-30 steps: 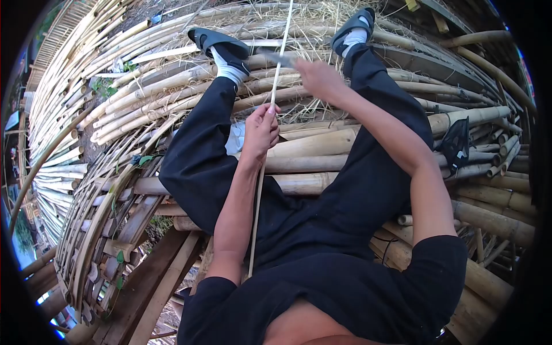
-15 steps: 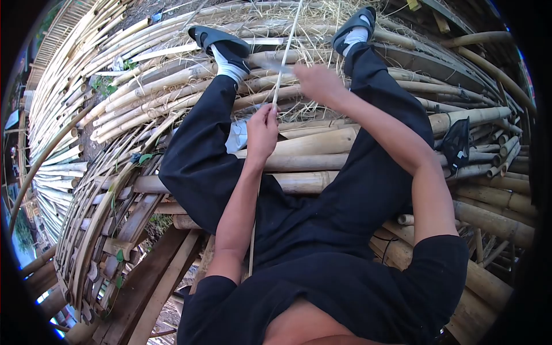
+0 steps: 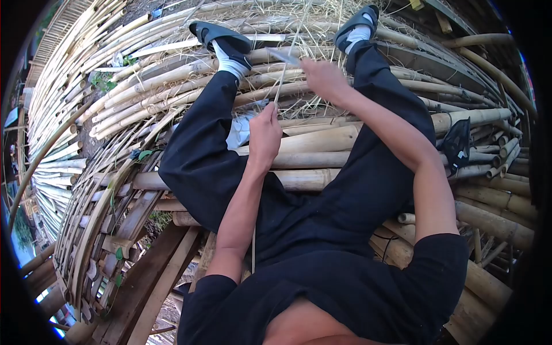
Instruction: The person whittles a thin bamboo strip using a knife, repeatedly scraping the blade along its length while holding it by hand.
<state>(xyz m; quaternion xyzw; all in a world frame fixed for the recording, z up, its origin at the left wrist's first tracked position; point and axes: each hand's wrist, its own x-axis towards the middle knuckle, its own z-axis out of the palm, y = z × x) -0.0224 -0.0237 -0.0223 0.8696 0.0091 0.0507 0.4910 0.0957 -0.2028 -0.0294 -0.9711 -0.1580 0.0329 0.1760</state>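
My left hand [image 3: 265, 137] is closed around a thin pale bamboo strip [image 3: 281, 83] between my knees. The strip runs up and away from the fist toward my feet, and its lower length passes under my forearm. In my closed right hand [image 3: 325, 80] is a knife [image 3: 282, 56], its handle hidden by the fingers. Its blade points left and overlaps the strip in this view, above my left fist.
Bamboo poles [image 3: 313, 160] lie beneath my legs, with more stacked at the left. Loose shavings [image 3: 322, 26] cover the ground between my sandalled feet. A black plastic bag [image 3: 456, 146] rests on the poles at the right; split slats [image 3: 103, 230] pile up at the lower left.
My right hand and the knife have moved slightly up and to the right. My left hand has turned a little, still around the strip.
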